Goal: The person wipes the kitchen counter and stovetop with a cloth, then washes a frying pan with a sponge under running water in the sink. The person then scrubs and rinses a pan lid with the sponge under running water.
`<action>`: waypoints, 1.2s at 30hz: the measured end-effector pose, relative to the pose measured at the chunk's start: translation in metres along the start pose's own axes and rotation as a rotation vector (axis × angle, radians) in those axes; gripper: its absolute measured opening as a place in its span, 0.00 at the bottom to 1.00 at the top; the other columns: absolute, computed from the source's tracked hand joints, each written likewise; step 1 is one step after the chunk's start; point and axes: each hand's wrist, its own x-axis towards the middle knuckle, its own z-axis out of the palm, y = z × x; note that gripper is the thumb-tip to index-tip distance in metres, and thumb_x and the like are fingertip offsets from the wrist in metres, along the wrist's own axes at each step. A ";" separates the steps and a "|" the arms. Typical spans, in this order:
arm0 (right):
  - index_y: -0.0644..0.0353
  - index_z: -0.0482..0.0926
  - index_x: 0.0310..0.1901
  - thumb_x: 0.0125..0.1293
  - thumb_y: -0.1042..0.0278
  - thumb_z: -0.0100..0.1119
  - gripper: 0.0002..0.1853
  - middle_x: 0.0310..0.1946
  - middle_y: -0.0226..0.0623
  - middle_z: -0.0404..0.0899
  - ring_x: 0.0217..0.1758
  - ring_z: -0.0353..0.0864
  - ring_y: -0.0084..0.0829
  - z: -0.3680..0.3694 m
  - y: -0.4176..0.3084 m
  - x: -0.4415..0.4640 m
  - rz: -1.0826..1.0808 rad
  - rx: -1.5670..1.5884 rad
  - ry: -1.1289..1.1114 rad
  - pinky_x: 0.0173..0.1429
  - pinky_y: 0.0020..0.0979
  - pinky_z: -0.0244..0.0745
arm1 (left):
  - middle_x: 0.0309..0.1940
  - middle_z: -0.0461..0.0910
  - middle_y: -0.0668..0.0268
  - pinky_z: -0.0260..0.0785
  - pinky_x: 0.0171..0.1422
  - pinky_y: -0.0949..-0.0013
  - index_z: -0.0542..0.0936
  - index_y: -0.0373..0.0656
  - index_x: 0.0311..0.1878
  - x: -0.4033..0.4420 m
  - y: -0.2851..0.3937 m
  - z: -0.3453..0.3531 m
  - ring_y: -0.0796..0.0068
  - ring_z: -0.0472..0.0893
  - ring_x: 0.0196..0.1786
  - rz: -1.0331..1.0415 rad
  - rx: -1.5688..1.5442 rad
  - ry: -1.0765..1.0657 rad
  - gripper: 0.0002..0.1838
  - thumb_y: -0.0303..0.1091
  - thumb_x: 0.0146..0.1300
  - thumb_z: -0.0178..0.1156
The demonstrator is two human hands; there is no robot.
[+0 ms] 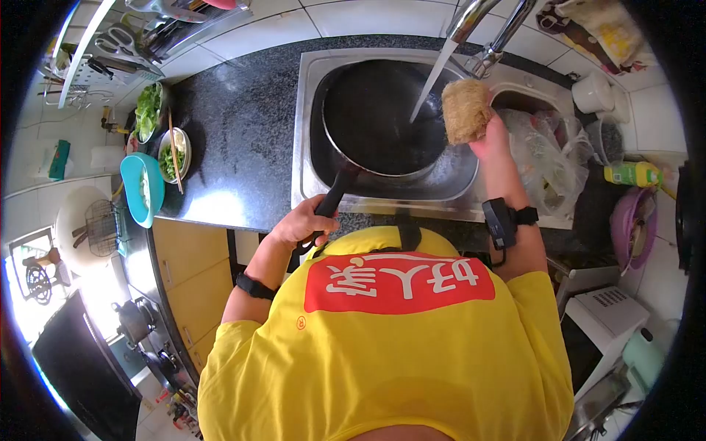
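My left hand (301, 223) is wrapped round the black handle of a dark frying pan (375, 103). The pan sits in the left basin of the steel sink (463, 184). Water runs from the tap (465, 23) in a thin stream into the pan. In my right hand (496, 141) is a tan, fibrous loofah sponge (463, 110), held at the pan's right rim, just right of the stream. My right fingers are partly hidden behind the loofah.
A crumpled clear plastic bag (544, 158) lies over the right basin. On the left counter stand a teal bowl (132, 191), a bowl of chopped greens (184, 143) with chopsticks across it, and a bowl of leafy greens (149, 110). A yellow-green bottle (632, 174) is at the right.
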 end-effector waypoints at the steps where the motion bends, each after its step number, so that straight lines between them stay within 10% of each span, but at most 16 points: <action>1: 0.61 0.66 0.53 0.66 0.56 0.39 0.20 0.50 0.38 0.72 0.54 0.71 0.35 0.002 -0.004 -0.003 -0.001 -0.003 0.003 0.57 0.39 0.67 | 0.17 0.68 0.67 0.59 0.17 0.75 0.66 0.39 0.34 0.004 -0.005 -0.004 0.78 0.68 0.12 -0.026 -0.096 -0.080 0.14 0.24 0.44 0.60; 17: 0.63 0.66 0.50 0.61 0.73 0.40 0.16 0.48 0.41 0.71 0.50 0.73 0.35 -0.011 -0.026 -0.049 -0.322 -0.275 0.131 0.53 0.37 0.70 | 0.16 0.68 0.68 0.61 0.16 0.76 0.66 0.42 0.37 0.035 -0.058 -0.036 0.80 0.67 0.11 0.001 -0.338 -0.487 0.19 0.27 0.44 0.65; 36: 0.65 0.68 0.50 0.61 0.74 0.44 0.15 0.47 0.39 0.71 0.50 0.72 0.32 -0.049 0.012 -0.030 -0.291 -0.354 0.285 0.53 0.32 0.70 | 0.17 0.67 0.67 0.60 0.18 0.76 0.65 0.40 0.34 0.000 -0.014 -0.015 0.79 0.68 0.13 0.083 0.117 -0.001 0.14 0.23 0.46 0.60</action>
